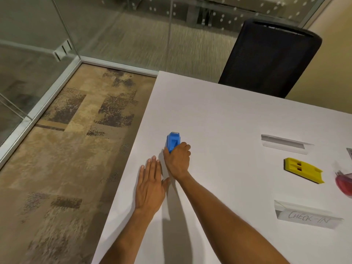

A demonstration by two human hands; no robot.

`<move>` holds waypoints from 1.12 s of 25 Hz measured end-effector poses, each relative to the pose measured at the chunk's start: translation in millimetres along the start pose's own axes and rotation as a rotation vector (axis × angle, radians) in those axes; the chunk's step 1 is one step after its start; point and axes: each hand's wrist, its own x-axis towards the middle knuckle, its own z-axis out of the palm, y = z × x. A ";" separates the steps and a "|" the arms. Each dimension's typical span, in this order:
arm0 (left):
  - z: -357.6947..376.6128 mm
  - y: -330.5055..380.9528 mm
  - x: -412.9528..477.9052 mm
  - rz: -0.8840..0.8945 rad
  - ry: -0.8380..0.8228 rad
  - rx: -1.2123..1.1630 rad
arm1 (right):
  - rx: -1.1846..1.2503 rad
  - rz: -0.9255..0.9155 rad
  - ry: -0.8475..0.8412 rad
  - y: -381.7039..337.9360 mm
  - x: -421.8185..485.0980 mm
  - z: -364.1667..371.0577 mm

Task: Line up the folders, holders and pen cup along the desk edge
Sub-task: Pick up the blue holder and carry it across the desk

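A small blue plastic holder (pixel 173 141) rests on the white desk (pixel 219 115) close to its left edge. My right hand (pixel 178 161) grips the holder's near end from behind. My left hand (pixel 150 185) lies flat on the desk just left of my right wrist, fingers together and holding nothing. Farther right lie a yellow plastic holder (pixel 302 169), a clear sign holder (pixel 285 143) and a second clear sign holder (pixel 306 216) with a "CHECK-IN" card. A red object (pixel 343 181) is cut off at the right edge.
A black mesh chair (pixel 270 58) stands behind the desk's far edge. Patterned carpet (pixel 66 149) lies left of the desk, bounded by glass partition walls (pixel 38 54). The desk's left edge runs diagonally down beside my left hand.
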 end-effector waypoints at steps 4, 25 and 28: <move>0.1 0.9 -3.6 -0.012 0.036 -0.012 | 0.022 -0.052 -0.031 12.0 -7.1 -8.0; -87.4 216.5 -138.7 0.075 0.256 0.017 | -0.033 -0.301 -0.048 203.1 -128.1 -229.7; -92.8 265.3 -171.6 0.070 0.287 0.003 | -0.082 -0.328 -0.035 244.8 -148.7 -271.6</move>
